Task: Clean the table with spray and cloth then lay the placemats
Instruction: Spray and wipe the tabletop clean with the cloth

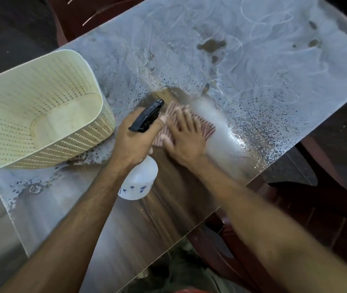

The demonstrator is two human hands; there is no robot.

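Hands: spray bottle (138,178), cloth (205,127); no legible label.

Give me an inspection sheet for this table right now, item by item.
Surface: table mostly filmed with white residue and droplets; near strip wiped to wood grain.
Job's things: striped cloth flat on table; spray bottle lifted; no placemats seen.
Clutter: basket at left edge, tipped, looks empty.
Grippers: left hand holds the bottle; right hand presses the cloth, blurred.
Cables: nothing seen.
Surroundings: chairs around the table.
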